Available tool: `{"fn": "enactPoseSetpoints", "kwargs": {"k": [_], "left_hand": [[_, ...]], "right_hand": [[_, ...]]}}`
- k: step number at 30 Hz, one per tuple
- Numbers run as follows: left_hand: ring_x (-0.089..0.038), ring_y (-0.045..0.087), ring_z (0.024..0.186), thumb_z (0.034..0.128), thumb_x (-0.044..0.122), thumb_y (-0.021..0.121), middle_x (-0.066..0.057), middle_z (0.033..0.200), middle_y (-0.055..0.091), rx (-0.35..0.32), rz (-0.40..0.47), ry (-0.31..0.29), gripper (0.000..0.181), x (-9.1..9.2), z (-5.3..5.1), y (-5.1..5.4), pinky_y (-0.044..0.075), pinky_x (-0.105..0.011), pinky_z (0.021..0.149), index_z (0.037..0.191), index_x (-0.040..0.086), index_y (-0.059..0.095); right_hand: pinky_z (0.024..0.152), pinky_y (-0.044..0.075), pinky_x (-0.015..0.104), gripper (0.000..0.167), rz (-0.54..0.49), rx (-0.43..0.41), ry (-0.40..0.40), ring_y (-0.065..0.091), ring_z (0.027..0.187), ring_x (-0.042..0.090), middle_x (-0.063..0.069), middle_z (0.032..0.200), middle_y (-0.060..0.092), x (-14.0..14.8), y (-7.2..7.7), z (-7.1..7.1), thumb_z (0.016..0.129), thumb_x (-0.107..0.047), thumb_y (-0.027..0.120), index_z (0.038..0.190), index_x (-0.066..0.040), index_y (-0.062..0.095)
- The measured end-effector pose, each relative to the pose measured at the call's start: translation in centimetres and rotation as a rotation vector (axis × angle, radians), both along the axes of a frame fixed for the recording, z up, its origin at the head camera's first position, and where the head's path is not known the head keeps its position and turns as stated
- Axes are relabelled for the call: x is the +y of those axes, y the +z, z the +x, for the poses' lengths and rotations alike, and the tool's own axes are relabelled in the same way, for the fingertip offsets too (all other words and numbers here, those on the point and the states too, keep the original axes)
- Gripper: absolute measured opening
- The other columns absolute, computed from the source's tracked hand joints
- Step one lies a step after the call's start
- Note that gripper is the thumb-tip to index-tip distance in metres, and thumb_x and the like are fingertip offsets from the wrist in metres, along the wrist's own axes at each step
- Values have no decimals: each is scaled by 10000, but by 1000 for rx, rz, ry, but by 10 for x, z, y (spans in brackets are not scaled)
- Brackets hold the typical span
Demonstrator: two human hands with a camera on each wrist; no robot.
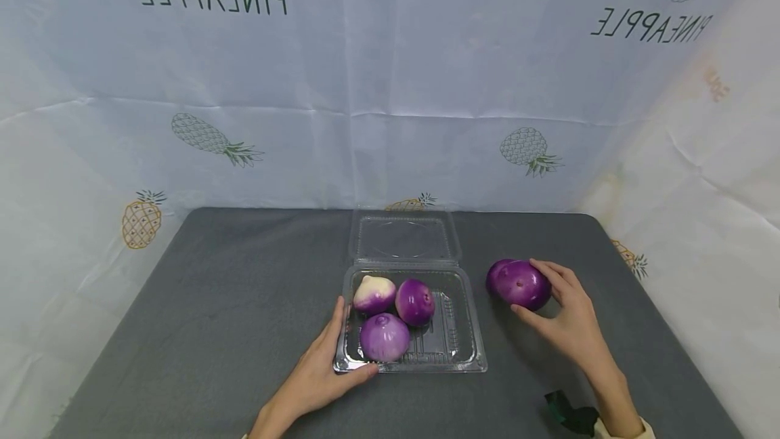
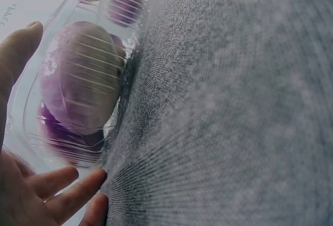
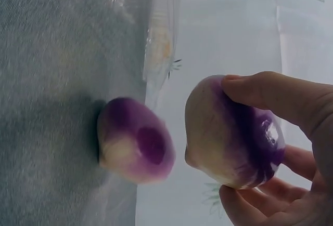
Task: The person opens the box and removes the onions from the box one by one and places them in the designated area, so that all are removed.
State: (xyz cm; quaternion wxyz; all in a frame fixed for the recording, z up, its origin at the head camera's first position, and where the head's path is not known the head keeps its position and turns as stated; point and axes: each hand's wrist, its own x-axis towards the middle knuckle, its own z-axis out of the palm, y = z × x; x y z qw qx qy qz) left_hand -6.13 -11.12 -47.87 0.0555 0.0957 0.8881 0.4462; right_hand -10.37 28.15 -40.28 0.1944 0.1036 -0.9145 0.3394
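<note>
My right hand (image 1: 571, 317) grips a purple-and-white turnip (image 1: 523, 285) between thumb and fingers, raised above the table. Partly hidden behind it in the head view is a second turnip (image 3: 136, 140), which sits on the table in the right wrist view. The clear plastic clamshell box (image 1: 466, 330) stands with its lid laid back. Inside are three turnips: a pale-tipped one (image 1: 374, 295), a dark purple one (image 1: 416, 302) and a lighter purple one (image 1: 384, 337) at the front. My left hand (image 1: 317, 371) touches the box's near left corner, its fingers fairly straight along the side and its thumb at the front edge.
The box's lid (image 1: 405, 236) reaches toward the far edge of the dark grey table (image 1: 256, 290). A white cloth (image 1: 390, 73) with pineapple prints hangs behind and beside the table. A dark green strap-like piece (image 1: 569, 414) shows near the right wrist.
</note>
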Motion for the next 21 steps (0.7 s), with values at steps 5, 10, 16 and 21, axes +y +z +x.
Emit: {"fn": "enactPoseSetpoints", "kwargs": {"k": [5, 10, 16, 21], "left_hand": [[-275, 457, 1472, 782, 560, 838, -100, 1678, 318, 6, 2, 3, 1244, 0, 0, -1, 334, -569, 1210, 1655, 95, 83], [-265, 453, 1472, 774, 552, 848, -99, 1675, 327, 8, 1, 5, 1250, 0, -1, -1, 337, -566, 1210, 1651, 73, 96], [-264, 470, 1464, 775, 556, 846, -91, 1680, 317, -8, 6, 4, 1255, 0, -1, 0, 339, -570, 1209, 1653, 84, 83], [-272, 449, 1477, 780, 557, 842, -93, 1683, 305, -10, 10, 3, 1252, 0, -1, 0, 328, -569, 1214, 1654, 89, 77]], "right_hand": [[914, 225, -104, 751, 2, -9, -38, 559, 1151, 486, 298, 1298, 484, 10, 0, -4, 672, 9, 911, 1349, 58, 590], [895, 203, -110, 767, 17, -20, -86, 526, 1139, 494, 317, 1280, 454, 23, 0, -8, 696, -17, 906, 1383, 49, 572], [869, 197, -114, 787, 35, -23, -120, 536, 1120, 512, 327, 1278, 470, 36, -3, -13, 701, -48, 910, 1401, 45, 562], [846, 188, -115, 785, 57, -32, -144, 541, 1113, 509, 332, 1268, 479, 43, -6, -17, 696, -45, 914, 1392, 55, 564]]}}
